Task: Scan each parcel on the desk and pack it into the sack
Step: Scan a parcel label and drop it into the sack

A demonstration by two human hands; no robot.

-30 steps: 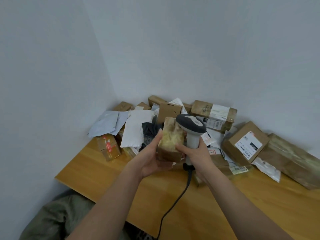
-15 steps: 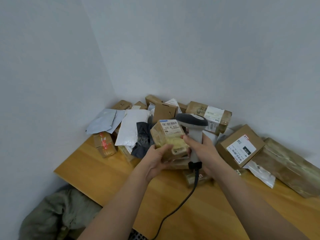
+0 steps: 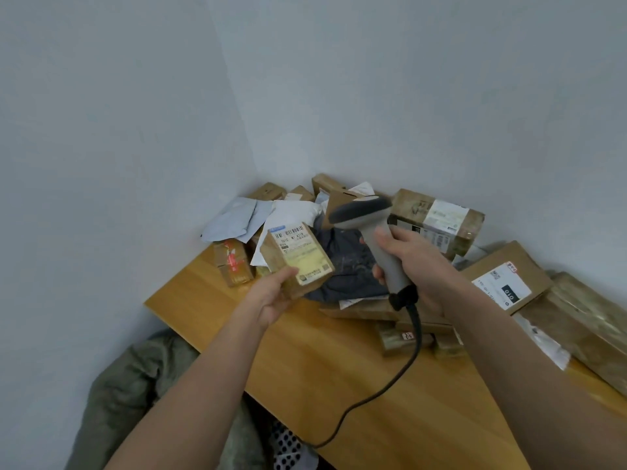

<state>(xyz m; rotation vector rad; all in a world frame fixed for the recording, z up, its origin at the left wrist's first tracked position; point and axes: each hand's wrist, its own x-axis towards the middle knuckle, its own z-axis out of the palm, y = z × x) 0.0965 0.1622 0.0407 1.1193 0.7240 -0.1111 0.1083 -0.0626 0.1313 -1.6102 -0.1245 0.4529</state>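
My left hand [image 3: 274,296] holds a small brown parcel [image 3: 296,257] from below, its white and yellow barcode label turned up toward me. My right hand [image 3: 412,262] grips the handle of a grey barcode scanner [image 3: 368,228], whose dark head tilts left toward the parcel, a short gap apart. The scanner's black cable [image 3: 400,378] runs down over the wooden desk [image 3: 339,368]. An olive-green sack [image 3: 135,388] lies on the floor off the desk's left front edge.
A heap of parcels fills the desk's far corner: grey and white mailers [image 3: 244,215], a dark bag [image 3: 346,262], a taped box [image 3: 437,218], a labelled flat box [image 3: 505,276], a long wrapped box [image 3: 583,320]. Walls close in left and behind.
The small parcel has been turned label-up and moved left, away from the scanner. My right hand has drawn the scanner right and tilted it. The view has tipped slightly.
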